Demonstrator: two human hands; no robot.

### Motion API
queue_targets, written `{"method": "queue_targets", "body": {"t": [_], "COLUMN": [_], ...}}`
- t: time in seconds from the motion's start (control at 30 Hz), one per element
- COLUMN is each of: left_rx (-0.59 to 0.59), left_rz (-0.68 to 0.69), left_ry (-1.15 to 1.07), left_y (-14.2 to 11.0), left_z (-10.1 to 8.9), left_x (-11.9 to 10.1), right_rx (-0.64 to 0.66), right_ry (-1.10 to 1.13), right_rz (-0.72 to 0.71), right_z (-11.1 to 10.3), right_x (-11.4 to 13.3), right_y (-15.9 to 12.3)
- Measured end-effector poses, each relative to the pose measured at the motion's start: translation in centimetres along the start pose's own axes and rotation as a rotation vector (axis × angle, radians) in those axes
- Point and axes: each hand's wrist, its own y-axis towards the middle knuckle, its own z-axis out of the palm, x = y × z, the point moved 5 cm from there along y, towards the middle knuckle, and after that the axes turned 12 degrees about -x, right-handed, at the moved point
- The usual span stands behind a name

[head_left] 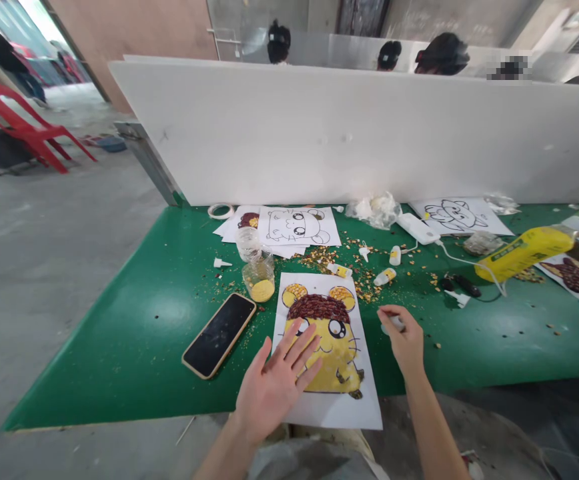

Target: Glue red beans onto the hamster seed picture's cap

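My left hand (279, 380) is palm up with its fingers spread, over the lower left of a hamster picture (339, 347). Nothing lies in that palm. The picture is on white paper, with a dark reddish-brown seed cap, yellow body and kernel-covered ears. To the right of the sheet, my right hand (405, 337) has its fingers closed around a small whitish object (393, 324), mostly hidden by them. Small glue bottles (384, 277) lie beyond the picture among scattered kernels (319, 259). A clear jar (259, 280) with yellow grains stands at the picture's upper left.
A phone (219, 335) lies left of the picture on the green table (119, 360). Farther back are outline drawings (299, 227), a white power bank (418, 229) with a cable, and a yellow-labelled bottle (524, 253). A white board (319, 133) rises along the far edge.
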Motion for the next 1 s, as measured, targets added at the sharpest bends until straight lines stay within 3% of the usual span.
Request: {"method": "queue_targets", "body": {"t": [0.17,0.3,0.37,0.5,0.57,0.8,1.0], "left_rx": [-0.178,-0.241,-0.322,-0.645,-0.716,-0.637,-0.648], "left_rz": [0.133,0.265,0.392,0.742,0.872,1.14,1.261], "left_ry": [0.16,0.32,0.542,1.171,1.403,1.795,1.807], "left_y": [0.2,0.0,-0.4,-1.7,-2.1,-2.0,-0.6], "left_z": [-1.2,-1.4,-1.6,-2.0,-1.7,-0.2,1.3], "left_x": [-0.7,-2.6,-4.3,-8.1,-9.1,-10.0,-11.6], "right_rx": [-0.015,0.045,0.049,0.01,-0.013,-0.036,-0.053], "right_ry": [0.107,0.144,0.148,0.146,0.135,0.107,0.038], "right_rz": [0.034,0.038,0.03,-0.012,-0.042,-0.052,-0.089], "right_z": [-0.2,0.2,0.3,0.2,0.0,-0.4,-0.8], "right_x": [-0.7,-1.0,-0.9,-0.7,-0.6,-0.7,-0.1], "right_y": [-0.3,-0.3,-0.3,-0.3,-0.3,-0.1,0.5]}}
